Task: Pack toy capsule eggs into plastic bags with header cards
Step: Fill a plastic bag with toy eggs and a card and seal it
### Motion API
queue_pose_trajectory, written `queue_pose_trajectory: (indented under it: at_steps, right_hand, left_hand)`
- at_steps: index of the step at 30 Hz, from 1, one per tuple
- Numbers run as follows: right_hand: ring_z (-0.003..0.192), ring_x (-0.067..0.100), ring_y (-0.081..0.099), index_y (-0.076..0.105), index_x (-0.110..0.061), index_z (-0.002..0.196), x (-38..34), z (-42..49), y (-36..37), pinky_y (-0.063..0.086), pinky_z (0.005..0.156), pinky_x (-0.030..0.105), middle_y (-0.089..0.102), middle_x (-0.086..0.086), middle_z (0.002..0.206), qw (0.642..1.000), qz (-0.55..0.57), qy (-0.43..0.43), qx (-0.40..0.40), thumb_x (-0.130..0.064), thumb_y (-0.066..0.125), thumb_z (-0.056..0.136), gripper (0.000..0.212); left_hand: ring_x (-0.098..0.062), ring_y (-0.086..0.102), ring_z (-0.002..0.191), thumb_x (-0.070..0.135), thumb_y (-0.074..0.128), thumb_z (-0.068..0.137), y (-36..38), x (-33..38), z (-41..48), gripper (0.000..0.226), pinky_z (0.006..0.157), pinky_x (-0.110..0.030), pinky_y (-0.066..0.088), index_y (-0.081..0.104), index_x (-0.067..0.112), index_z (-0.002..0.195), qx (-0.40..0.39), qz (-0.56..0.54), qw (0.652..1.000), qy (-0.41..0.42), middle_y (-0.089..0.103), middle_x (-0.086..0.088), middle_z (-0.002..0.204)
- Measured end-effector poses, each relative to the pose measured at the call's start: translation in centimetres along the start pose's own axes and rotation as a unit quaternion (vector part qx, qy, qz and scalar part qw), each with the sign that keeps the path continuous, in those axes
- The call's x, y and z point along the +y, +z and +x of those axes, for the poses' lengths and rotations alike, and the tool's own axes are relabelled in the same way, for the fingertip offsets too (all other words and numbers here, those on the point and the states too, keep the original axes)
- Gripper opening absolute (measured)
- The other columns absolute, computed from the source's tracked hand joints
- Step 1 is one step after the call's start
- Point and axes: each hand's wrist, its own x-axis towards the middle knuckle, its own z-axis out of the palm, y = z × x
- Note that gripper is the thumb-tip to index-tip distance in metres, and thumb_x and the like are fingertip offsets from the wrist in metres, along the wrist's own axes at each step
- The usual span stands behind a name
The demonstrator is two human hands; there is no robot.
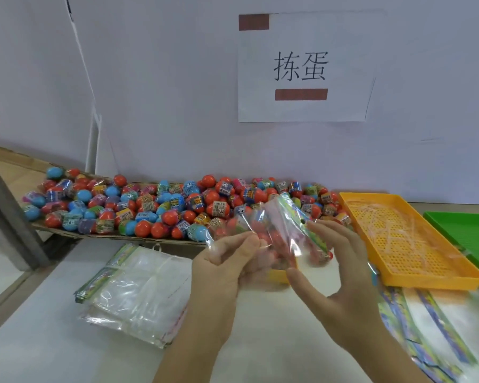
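Mid-cycle on one unit: the bag point(293, 244) is up off the table between both hands, in front of the capsule eggs point(150, 205) heaped on the cardboard sheet point(116, 236). Red eggs point(274, 239) are already inside it; the count is unreadable through the motion blur. Left hand point(227, 264) pinches the bag's left edge between thumb and forefinger, other fingers curled under. Right hand point(340, 269) has its fingers spread, fingertips on the header card point(296, 214) end, thumb opposed underneath the film. I read this as the fill/settle step, closing not done yet. Next move, as I judge it: confirm the egg count, shake the eggs down away from the mouth, square the header card over the opening and close it, then set the unit aside. It calls for a firm two-point hold, since the film is slippery and the eggs roll. Empty bags point(138, 288) are stacked near left, and the orange tray point(468, 280) sits right with the green tray point(465, 228) beyond it.
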Motion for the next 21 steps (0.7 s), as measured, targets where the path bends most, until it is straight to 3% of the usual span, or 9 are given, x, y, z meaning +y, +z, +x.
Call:
queue_pose_trajectory:
  at_steps: [4, 7, 9, 11, 14, 17, 19, 21]
  right_hand:
    - [0.136, 0.004, 0.028, 0.037, -0.049, 0.136, -0.1, 0.7, -1.2, 0.025, 0.108, 0.017, 0.037, -0.017, 0.143, 0.999, 0.002, 0.031, 0.012, -0.056, 0.064, 0.069, 0.073]
    - [0.126, -0.009, 0.041, 0.038, -0.058, 0.133, -0.1, 1.2, -2.3, 0.036, 0.095, 0.020, 0.050, -0.031, 0.132, 0.982, 0.012, 0.067, -0.178, -0.066, 0.066, 0.067, 0.072]
    - [0.096, -0.008, 0.061, 0.056, -0.057, 0.115, -0.2, 1.4, -2.3, 0.044, 0.078, 0.015, 0.068, -0.026, 0.101, 0.952, 0.095, 0.107, -0.269, -0.063, 0.069, 0.066, 0.051]
    - [0.071, -0.003, 0.063, 0.070, -0.046, 0.097, 0.1, 1.6, -2.2, 0.047, 0.068, 0.012, 0.071, -0.015, 0.078, 0.948, 0.155, 0.114, -0.252, -0.052, 0.076, 0.068, 0.029]
    - [0.061, 0.007, 0.062, 0.072, -0.033, 0.079, 0.4, 1.9, -2.2, 0.050, 0.062, 0.017, 0.067, -0.006, 0.065, 0.940, 0.243, 0.175, -0.162, -0.041, 0.081, 0.064, 0.019]
    - [0.050, 0.017, 0.055, 0.065, -0.019, 0.065, 0.9, 1.8, -1.8, 0.049, 0.054, 0.021, 0.059, 0.004, 0.057, 0.887, 0.369, 0.265, -0.086, -0.027, 0.080, 0.060, 0.017]
    - [0.048, 0.018, 0.054, 0.066, -0.016, 0.065, 0.8, 1.3, -1.1, 0.050, 0.052, 0.025, 0.060, 0.006, 0.056, 0.851, 0.421, 0.297, -0.098, -0.023, 0.078, 0.062, 0.015]
    - [0.050, 0.018, 0.058, 0.065, -0.012, 0.071, 0.6, 0.9, -0.5, 0.051, 0.053, 0.029, 0.064, 0.008, 0.059, 0.854, 0.402, 0.304, -0.129, -0.023, 0.077, 0.064, 0.018]
  left_hand:
    - [-0.018, 0.069, 0.060, 0.034, 0.082, 0.050, -0.1, 0.3, -0.4, 0.032, 0.054, -0.024, 0.055, 0.080, 0.017, 0.076, -0.082, 0.112, 0.989, -0.046, 0.075, -0.013, 0.075]
    - [-0.018, 0.070, 0.060, 0.027, 0.084, 0.055, -0.2, 0.9, -0.6, 0.023, 0.053, -0.024, 0.054, 0.079, 0.015, 0.074, -0.166, 0.180, 0.960, -0.135, 0.074, -0.013, 0.071]
    - [-0.017, 0.070, 0.060, 0.023, 0.081, 0.061, -0.2, 1.1, -0.7, 0.016, 0.051, -0.022, 0.053, 0.079, 0.015, 0.075, -0.188, 0.187, 0.950, -0.165, 0.074, -0.010, 0.073]
    - [-0.017, 0.070, 0.061, 0.026, 0.078, 0.065, -0.1, 1.3, -0.7, 0.021, 0.051, -0.023, 0.053, 0.079, 0.014, 0.082, -0.187, 0.158, 0.954, -0.170, 0.074, -0.009, 0.076]
    - [-0.028, 0.073, 0.071, 0.037, 0.074, 0.064, -0.2, 1.5, -0.4, 0.053, 0.054, -0.030, 0.058, 0.074, 0.002, 0.105, -0.148, -0.022, 0.966, -0.212, 0.074, -0.020, 0.095]
    - [-0.035, 0.073, 0.085, 0.034, 0.083, 0.061, -0.4, 1.7, -0.3, 0.061, 0.061, -0.039, 0.060, 0.071, -0.003, 0.108, -0.141, -0.169, 0.945, -0.241, 0.069, -0.027, 0.111]
    - [-0.036, 0.072, 0.094, 0.033, 0.087, 0.063, -0.1, 1.2, -0.4, 0.051, 0.072, -0.044, 0.060, 0.076, 0.001, 0.101, -0.167, -0.112, 0.950, -0.239, 0.069, -0.025, 0.114]
    - [-0.035, 0.072, 0.095, 0.030, 0.084, 0.067, 0.4, 0.5, -0.5, 0.033, 0.081, -0.045, 0.059, 0.079, 0.008, 0.091, -0.144, -0.024, 0.966, -0.213, 0.072, -0.021, 0.106]
